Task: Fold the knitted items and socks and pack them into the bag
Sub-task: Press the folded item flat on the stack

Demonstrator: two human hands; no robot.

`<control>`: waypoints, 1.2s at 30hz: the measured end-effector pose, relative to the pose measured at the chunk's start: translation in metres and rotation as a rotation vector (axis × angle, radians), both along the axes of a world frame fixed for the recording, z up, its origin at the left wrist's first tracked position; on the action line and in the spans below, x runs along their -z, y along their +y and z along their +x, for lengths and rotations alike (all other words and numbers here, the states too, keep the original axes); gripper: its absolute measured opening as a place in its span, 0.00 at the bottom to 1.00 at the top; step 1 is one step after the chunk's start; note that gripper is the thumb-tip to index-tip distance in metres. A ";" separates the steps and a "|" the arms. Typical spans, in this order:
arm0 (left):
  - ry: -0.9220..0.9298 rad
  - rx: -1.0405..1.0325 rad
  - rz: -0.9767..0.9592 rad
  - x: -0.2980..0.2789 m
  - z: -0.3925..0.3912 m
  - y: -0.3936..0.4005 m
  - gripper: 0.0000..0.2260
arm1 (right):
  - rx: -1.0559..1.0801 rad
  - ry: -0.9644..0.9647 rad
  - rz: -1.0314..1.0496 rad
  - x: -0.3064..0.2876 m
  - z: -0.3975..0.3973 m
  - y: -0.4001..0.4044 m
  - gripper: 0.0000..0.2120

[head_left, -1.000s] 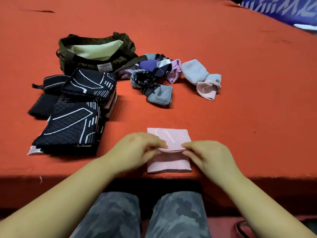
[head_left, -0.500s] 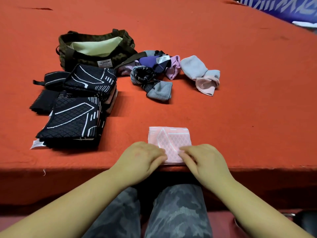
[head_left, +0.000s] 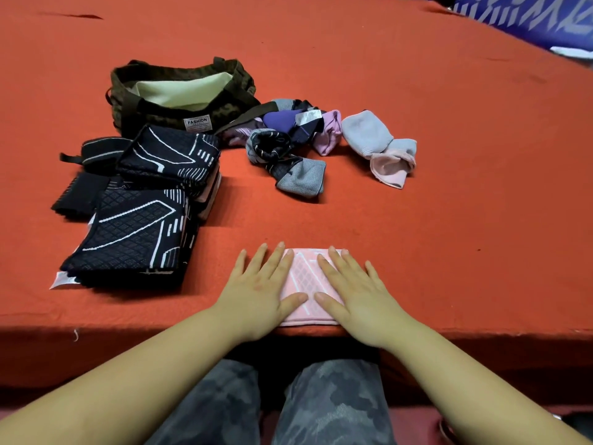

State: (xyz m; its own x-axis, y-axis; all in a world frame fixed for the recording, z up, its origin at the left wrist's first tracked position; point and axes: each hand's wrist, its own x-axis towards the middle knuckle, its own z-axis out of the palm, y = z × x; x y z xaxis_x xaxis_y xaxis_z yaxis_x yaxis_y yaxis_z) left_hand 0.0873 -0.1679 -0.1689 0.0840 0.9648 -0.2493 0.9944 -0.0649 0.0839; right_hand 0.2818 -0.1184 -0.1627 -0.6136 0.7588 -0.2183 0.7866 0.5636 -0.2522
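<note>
Pink knitted item (head_left: 305,284) folded square, diamond-patterned, lying flat.

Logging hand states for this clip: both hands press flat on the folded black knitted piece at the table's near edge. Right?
Not quite. The head view shows the left hand and right hand pressing flat on a folded pink knitted piece, not a black one. The black knitted pieces lie stacked to the left, untouched.

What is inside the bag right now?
The bag stands open; only its pale green lining shows through the mouth. No packed items are visible, but the near wall hides the bottom, so something lying low cannot be ruled out.
</note>
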 end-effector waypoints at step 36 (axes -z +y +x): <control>-1.470 -0.775 0.256 -0.104 -0.092 0.001 0.08 | 0.352 1.062 -0.539 -0.121 -0.133 0.029 0.08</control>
State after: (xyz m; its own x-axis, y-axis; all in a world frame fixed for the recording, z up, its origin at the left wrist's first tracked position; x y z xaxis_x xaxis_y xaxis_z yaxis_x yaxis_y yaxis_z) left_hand -0.0044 -0.1669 -0.0645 -0.3942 0.8878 -0.2376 -0.1116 0.2104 0.9712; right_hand 0.1488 -0.0896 -0.0412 -0.4586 0.8856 -0.0732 0.1390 -0.0099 -0.9902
